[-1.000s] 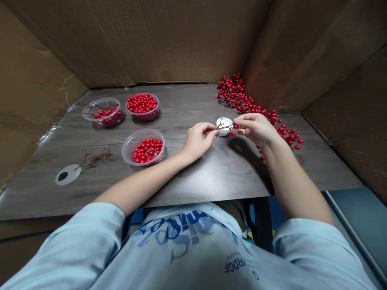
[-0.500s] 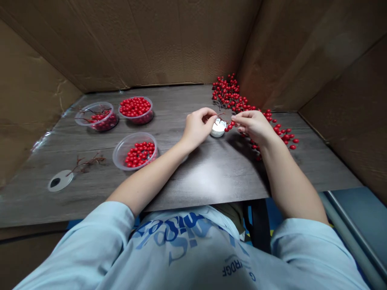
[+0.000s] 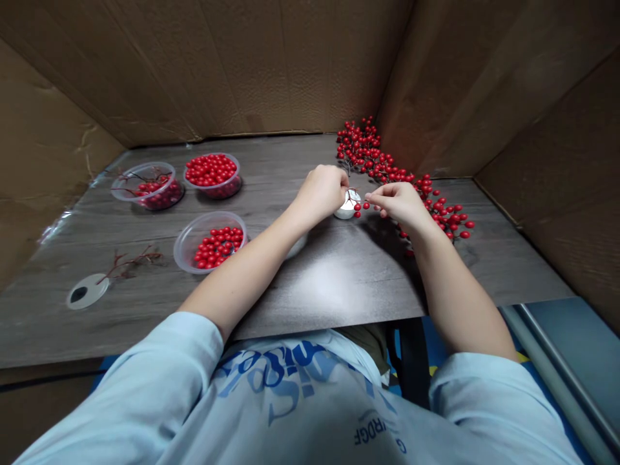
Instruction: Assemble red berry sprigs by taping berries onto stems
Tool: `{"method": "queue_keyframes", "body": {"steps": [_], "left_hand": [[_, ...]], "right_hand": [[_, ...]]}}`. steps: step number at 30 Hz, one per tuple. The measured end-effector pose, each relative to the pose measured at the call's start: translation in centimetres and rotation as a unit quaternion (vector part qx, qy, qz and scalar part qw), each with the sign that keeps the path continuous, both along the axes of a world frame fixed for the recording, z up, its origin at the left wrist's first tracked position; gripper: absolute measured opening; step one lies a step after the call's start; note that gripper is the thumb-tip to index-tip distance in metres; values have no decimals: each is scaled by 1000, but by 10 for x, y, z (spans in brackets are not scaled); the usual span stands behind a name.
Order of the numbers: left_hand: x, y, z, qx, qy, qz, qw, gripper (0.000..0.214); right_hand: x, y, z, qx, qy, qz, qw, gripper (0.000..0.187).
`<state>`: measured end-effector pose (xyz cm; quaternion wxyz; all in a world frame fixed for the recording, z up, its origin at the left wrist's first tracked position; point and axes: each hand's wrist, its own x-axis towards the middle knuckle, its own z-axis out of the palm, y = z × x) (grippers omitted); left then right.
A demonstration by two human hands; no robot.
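My left hand (image 3: 325, 190) is closed in a pinch on a thin brown berry twig (image 3: 353, 192), its fingertips partly hidden. A few red berries (image 3: 357, 208) hang from the twig's right side. Thumb and forefinger of my right hand (image 3: 400, 201) are pressed together at the twig's right end, just above one berry; what lies between them is too small to make out. Below the twig stands a small round white tub (image 3: 345, 210), its top shiny. Behind and beside my right hand lies a long spray of red berries (image 3: 382, 166).
Three clear plastic bowls stand at left: one with berries and twigs (image 3: 169, 191), one full of berries (image 3: 237, 182), one partly filled (image 3: 182, 252). A bare twig (image 3: 130, 261) touches a whitish disc (image 3: 92, 292). Cardboard walls (image 3: 271, 71) enclose the table's back and sides.
My left hand has turned so its back faces up more and the fingers curl under. My right fingertips have shifted slightly left and down along the twig. The view has swung slightly.
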<state>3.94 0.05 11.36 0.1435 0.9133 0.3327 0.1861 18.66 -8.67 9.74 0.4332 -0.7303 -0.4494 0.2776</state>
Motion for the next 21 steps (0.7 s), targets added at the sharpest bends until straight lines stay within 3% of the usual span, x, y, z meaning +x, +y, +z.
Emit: {"method": "queue_keyframes", "body": {"steps": [12,21], "left_hand": [[7,6,-9,53,76,4,996,29],[8,8,-13,72,71,-22,995,28]], "right_hand": [[-1,6,-10,-23,-33,2,999,17],[-1,7,-15,-14,-43,-2,999,15]]}}
